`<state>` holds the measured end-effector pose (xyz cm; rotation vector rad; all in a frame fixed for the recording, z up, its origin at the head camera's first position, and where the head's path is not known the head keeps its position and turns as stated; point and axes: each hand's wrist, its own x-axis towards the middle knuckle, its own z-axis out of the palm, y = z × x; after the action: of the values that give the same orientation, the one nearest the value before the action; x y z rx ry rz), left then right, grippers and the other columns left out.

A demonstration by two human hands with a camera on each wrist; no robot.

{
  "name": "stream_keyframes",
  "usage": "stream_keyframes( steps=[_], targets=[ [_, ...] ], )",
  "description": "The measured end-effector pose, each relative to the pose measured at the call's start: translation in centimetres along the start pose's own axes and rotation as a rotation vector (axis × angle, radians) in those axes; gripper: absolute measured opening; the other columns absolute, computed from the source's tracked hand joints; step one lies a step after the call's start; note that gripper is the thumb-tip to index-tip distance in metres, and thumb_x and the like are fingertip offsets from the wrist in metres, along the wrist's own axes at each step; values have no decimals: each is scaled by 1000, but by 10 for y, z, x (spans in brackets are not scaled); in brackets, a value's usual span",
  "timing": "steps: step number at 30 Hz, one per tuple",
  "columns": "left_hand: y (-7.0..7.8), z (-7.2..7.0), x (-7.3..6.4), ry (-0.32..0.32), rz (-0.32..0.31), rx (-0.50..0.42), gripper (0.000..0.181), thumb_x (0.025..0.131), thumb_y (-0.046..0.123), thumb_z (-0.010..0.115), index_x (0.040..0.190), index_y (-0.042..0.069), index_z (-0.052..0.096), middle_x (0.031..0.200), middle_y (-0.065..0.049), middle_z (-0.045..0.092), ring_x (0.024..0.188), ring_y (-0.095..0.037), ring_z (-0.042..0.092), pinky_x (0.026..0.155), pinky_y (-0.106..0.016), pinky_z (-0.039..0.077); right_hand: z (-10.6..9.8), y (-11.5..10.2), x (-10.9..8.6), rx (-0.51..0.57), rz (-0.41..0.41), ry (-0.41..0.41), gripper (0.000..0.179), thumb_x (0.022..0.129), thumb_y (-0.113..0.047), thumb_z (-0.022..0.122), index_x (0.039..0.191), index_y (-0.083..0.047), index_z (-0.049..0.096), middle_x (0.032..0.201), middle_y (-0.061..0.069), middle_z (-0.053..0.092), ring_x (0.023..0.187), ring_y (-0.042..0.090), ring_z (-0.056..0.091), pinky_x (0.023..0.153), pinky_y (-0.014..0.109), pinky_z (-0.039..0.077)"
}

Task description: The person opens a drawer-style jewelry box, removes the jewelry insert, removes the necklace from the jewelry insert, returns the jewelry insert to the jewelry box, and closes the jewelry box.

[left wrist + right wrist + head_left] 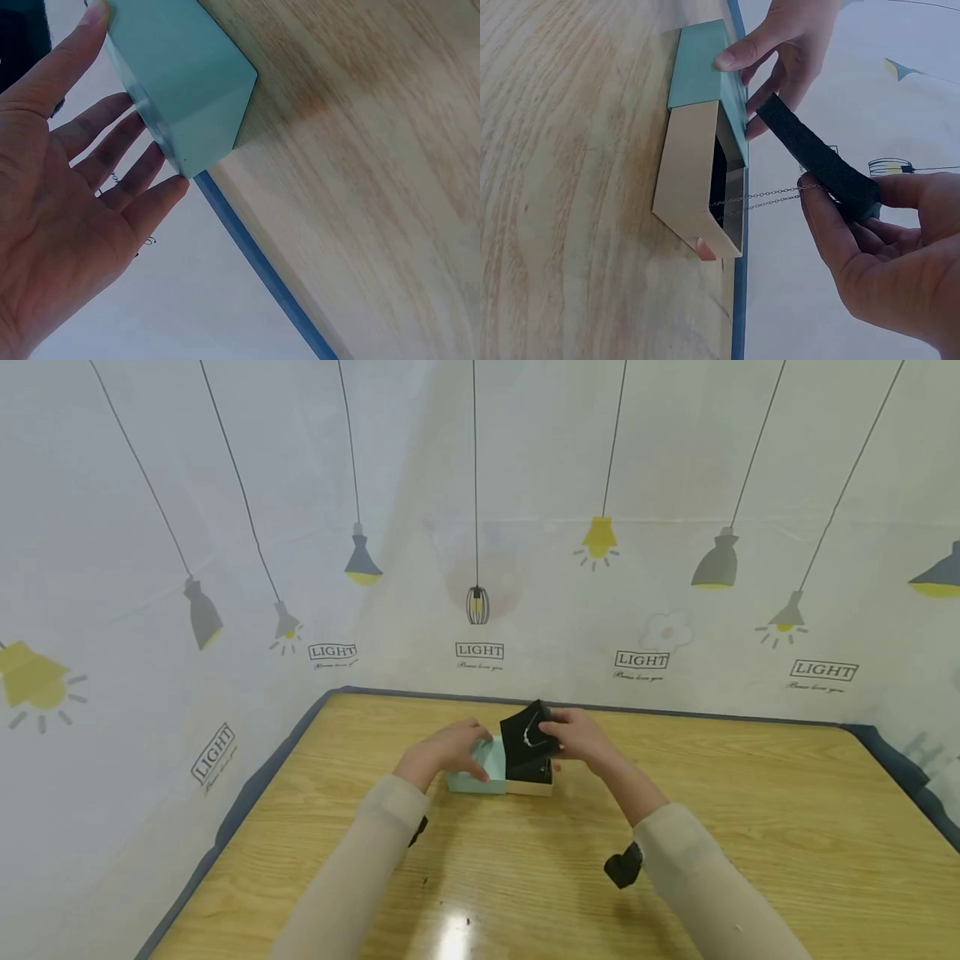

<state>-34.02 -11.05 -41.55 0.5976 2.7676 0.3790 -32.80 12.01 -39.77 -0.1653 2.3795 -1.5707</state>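
A mint-green box sleeve [476, 786] lies on the table with its cream drawer [686, 161] slid partway out to the right. My left hand [444, 750] holds the sleeve, thumb on one edge and fingertips along the other side [187, 112]. Between thumb and fingers, my right hand [583, 737] pinches a black foam insert [817, 154], tilted above the drawer. A silver necklace [527, 734] shows on the insert's face. Its thin chain strands [769, 197] stretch from the insert down into the drawer, whose dark inside is partly hidden.
The wooden table [750, 810] runs out to a blue-grey edging [675, 717] along the wall. A pinkish tab [704, 249] sits at the drawer's end. Small dark specks [468, 921] lie near the table's front. Behind hangs a cloth printed with lamps [477, 606].
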Motion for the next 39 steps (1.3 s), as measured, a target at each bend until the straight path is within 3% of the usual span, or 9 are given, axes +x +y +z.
stream_keyframes(
  steps=[9, 18, 23, 29, 35, 39],
  targets=[
    [-1, 0, 2, -5, 4, 11, 72, 82, 33, 83, 143, 12, 52, 151, -9, 46, 137, -28, 47, 116, -43, 41, -7, -13, -2, 5, -21, 4, 40, 104, -12, 47, 136, 12, 50, 134, 33, 56, 112, 32, 65, 94, 45, 58],
    [-4, 4, 4, 10, 24, 41, 73, 82, 35, 82, 142, 9, 51, 144, -9, 52, 128, -25, 53, 111, -39, 45, -14, -29, -6, 18, -63, -9, 42, 105, -15, 46, 139, 10, 48, 137, 32, 54, 121, 36, 62, 95, 42, 58],
    [-8, 7, 3, 16, 49, 34, 74, 83, 37, 81, 144, 9, 49, 151, -10, 47, 136, -27, 48, 116, -40, 41, -19, -39, -9, 4, -74, -7, 45, 105, -17, 47, 142, 9, 46, 138, 31, 54, 121, 35, 61, 96, 41, 58],
    [-11, 7, 0, 37, 91, -26, 77, 85, 40, 78, 148, 9, 45, 164, -11, 28, 151, -32, 28, 124, -46, 30, -23, -51, -14, 2, -108, -4, 46, 105, -18, 46, 143, 8, 45, 139, 31, 53, 125, 39, 59, 97, 42, 57],
    [-9, -5, -1, 118, 132, -130, 73, 92, 42, 70, 150, 8, 41, 158, -12, 38, 147, -30, 36, 122, -45, 32, -26, -61, -21, 20, -125, -19, 47, 106, -17, 45, 146, 8, 42, 142, 32, 51, 129, 42, 56, 100, 43, 55],
    [-2, -19, -5, 161, 173, -291, 68, 95, 39, 66, 150, 7, 41, 155, -13, 43, 143, -33, 43, 119, -47, 37, -28, -67, -26, 20, -132, -25, 48, 106, -17, 45, 147, 9, 40, 142, 33, 50, 129, 43, 56, 98, 41, 56]
  ],
)
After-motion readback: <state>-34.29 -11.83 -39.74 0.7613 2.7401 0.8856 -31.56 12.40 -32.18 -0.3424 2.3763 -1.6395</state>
